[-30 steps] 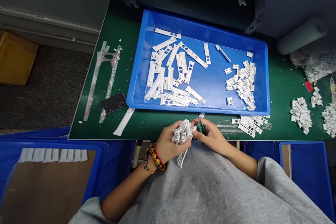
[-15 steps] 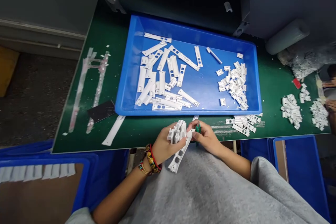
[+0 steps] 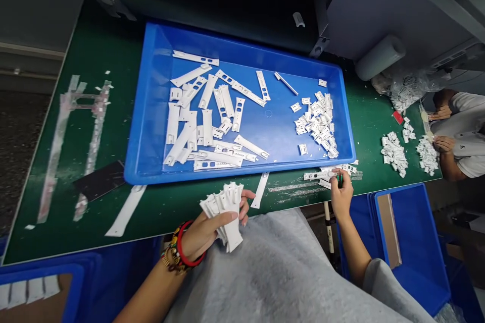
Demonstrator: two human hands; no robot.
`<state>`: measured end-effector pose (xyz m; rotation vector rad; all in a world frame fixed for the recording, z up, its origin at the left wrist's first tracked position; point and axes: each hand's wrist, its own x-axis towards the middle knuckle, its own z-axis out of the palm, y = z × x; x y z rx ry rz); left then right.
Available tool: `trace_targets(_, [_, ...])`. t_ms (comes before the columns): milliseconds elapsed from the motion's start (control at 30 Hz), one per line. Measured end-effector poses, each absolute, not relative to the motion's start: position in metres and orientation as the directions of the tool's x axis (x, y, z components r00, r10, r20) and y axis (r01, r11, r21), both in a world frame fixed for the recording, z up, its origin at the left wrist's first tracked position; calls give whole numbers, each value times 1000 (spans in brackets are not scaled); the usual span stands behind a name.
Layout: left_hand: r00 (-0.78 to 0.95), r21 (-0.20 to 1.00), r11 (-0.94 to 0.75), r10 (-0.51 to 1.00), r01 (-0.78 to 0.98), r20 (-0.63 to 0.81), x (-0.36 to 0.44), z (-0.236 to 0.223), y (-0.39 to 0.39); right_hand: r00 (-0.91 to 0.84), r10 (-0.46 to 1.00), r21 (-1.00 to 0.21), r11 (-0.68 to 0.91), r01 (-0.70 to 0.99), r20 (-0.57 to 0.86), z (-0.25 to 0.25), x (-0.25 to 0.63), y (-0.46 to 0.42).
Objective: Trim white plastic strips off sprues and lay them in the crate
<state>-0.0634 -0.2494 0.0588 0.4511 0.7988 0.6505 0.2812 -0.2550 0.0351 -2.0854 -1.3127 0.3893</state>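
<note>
Firmly, left hand (image 3: 206, 232) grips notched white plastic pieces (image 3: 225, 212), right hand (image 3: 342, 197) pinches green tweezers (image 3: 340, 179).

Head-worn view above the lap (image 3: 265, 272), facing forward and down, close behind left grip (image 3: 212, 227) and right grip (image 3: 341, 196), green surface (image 3: 106, 45) and blue tray (image 3: 151, 40) beyond

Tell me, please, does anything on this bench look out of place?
One long white strip and a shorter one lie loose on the green mat, outside the blue tray that holds similar white parts.
</note>
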Motion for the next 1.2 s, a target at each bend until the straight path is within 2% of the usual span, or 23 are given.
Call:
trace_targets(267, [554,574,685,717,-449,-422,-58,58,-250,294,955,-312,-274,910,21,25,300,-260])
trace_targets(467, [503,667,656,734,-354,-456,-61,55,-255,227,971,-148,-214,966,78,48,300,-260])
trace_targets(533, [447,710,637,752,-302,-485,-61,57,-256,237,969,-133,-227,965,69,57,296,-259])
trace_targets(600, [385,742,627,762,-238,-520,-60,60,-256,255,967,-195,-244,950,32,66,286,-258])
trace_targets(700, [316,764,616,776,-191,-546,-58,64,-255,209,976,-469,-210,858,-54,74,255,-253])
trace_targets(767, [323,770,609,779,-189,-537,-56,65,-255,101,987,-676,-157,720,-122,77,224,-249])
trace_targets(867, [338,800,576,796,-169,-502,-55,65,-254,-115,972,-859,-121,498,-204,81,176,-245])
trace_targets(933, [317,839,528,824,-132,-469,-55,65,-255,-244,942,-916,-124,380,-229,85,152,-243])
trace_targets(1033, [303,885,457,859,-88,-413,-56,67,-256,-336,917,-945,-109,310,-216,90,133,-240])
trace_targets(1200, [380,917,359,884,-173,-274,-59,74,-254,-481,873,-972,44,233,-76,98,133,-230])
